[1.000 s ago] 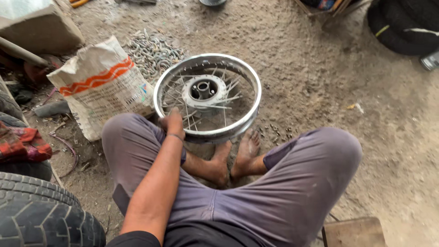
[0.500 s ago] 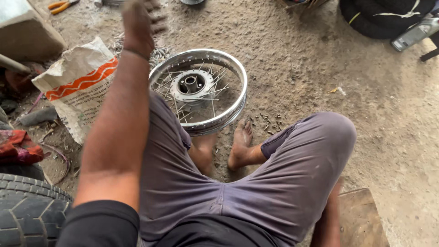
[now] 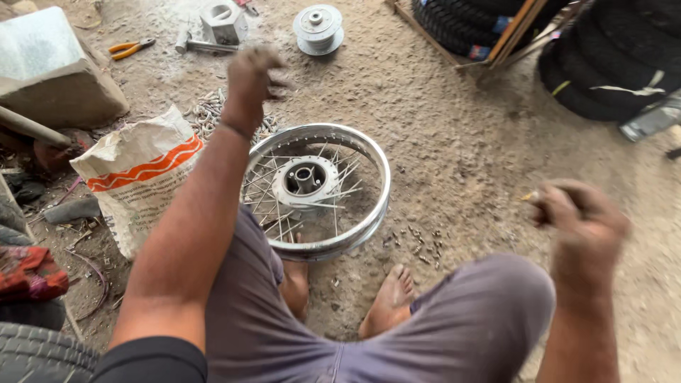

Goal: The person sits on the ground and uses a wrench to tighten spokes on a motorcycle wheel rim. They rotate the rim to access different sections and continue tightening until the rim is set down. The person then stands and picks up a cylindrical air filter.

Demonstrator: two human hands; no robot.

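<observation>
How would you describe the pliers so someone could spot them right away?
Start at the big spoked wheel lying flat on the dirt floor, then look up and left past the white sack to the stone block in the corner. The pliers lie on the ground just right of that block; their orange handles set them apart from the grey metal parts nearby.

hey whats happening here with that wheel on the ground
A person sits on a dirt floor with a spoked metal wheel rim lying flat in front of their bare feet. Neither hand touches it right now. The left hand is stretched out past the rim, above a pile of loose spokes beside a white and orange sack. The right hand is raised off to the side, closed around something small and thin; it is too blurred to identify. Tyres lie at the back.
</observation>
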